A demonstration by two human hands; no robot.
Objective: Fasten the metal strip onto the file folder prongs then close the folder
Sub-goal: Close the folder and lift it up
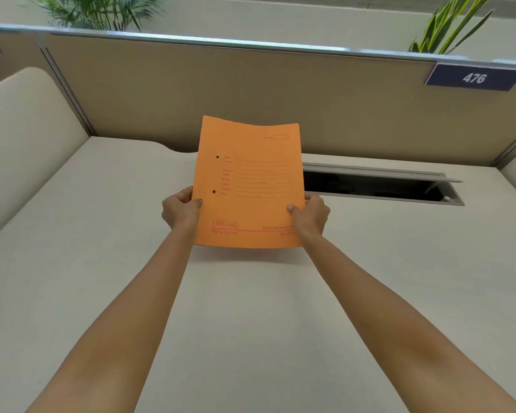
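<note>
folder (251, 186) print: blurred | prongs, strip: hidden | fingers behind folder: hidden

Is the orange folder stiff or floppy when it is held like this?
The orange folder is probably thin and a little floppy: its far edge bows while both hands hold its sides. It seems light, since fingertips alone keep it above the desk.

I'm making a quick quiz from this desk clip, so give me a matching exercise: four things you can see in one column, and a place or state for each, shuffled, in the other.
Things:
1. orange folder
2. left hand
3. number plate 476
4. cable slot

Places or states:
A. on the partition, upper right
B. closed, held up above the desk
C. open recess in the desk surface
D. gripping the edge with the two punched holes

Pairs: 1-B, 2-D, 3-A, 4-C
</note>
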